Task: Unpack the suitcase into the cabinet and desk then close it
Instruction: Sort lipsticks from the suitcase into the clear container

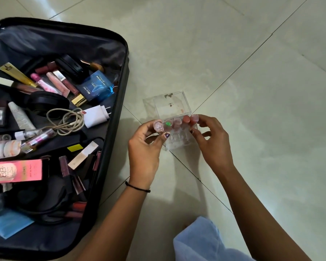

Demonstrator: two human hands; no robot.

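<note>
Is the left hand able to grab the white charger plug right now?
Probably yes: the white charger plug lies uncovered in the open black suitcase, but the left hand must first release its pale pink tube.

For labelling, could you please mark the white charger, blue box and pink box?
white charger [95,115]: head view, plug body.
blue box [94,85]: head view, printed face.
pink box [17,171]: head view, top face.

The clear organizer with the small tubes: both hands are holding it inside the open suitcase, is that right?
Not quite. The left hand and right hand do hold the clear organizer, but outside the open suitcase, beside it over the tiled floor. The head view shows this.
</note>
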